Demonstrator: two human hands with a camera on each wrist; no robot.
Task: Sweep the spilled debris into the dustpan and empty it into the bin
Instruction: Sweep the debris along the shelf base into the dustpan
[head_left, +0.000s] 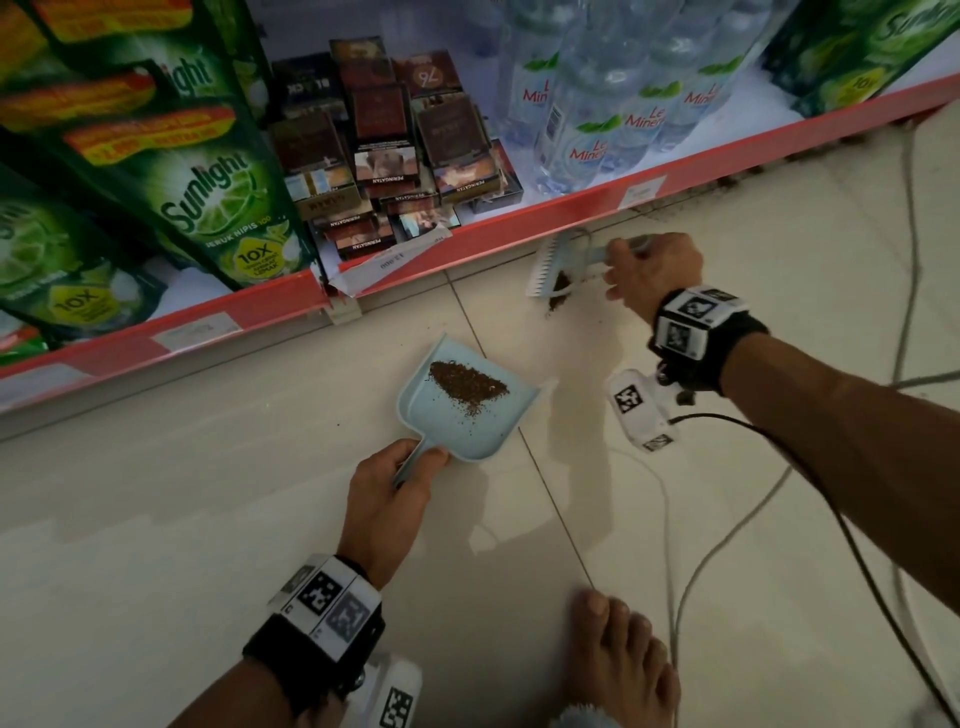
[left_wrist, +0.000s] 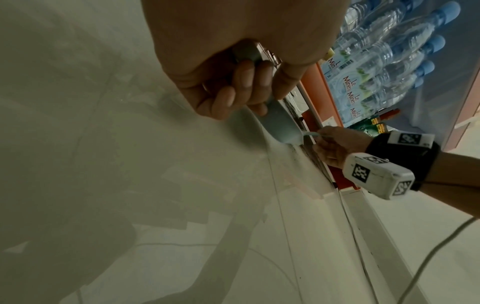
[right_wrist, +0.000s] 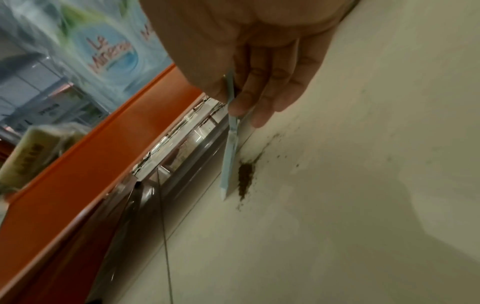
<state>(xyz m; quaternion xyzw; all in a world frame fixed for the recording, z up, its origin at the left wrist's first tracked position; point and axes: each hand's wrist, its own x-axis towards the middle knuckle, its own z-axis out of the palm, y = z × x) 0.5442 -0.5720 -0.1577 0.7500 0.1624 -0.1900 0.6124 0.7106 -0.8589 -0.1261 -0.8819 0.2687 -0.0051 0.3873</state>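
Pale-blue plastic dustpan (head_left: 467, 410) resting flat on the cream floor tiles (head_left: 208, 519), a wedge of brown debris (head_left: 467, 387) inside. Left hand (head_left: 387, 499) reaching in from the near side, grip curled round the dustpan's short handle, thumb on top. Right hand (head_left: 649, 273) stretched to the far right, close to the red shelf edge (head_left: 519, 218), wrist bent down, grip pinching the thin handle of a small blue hand brush with white bristles (head_left: 550, 267). Brush head touching the floor beside a small dark pile of spilled debris (right_wrist: 245, 176), grains scattered around it. Brush well apart from the dustpan. Water bottles (head_left: 608, 119) and green detergent pouches (head_left: 208, 197) on the shelf behind.
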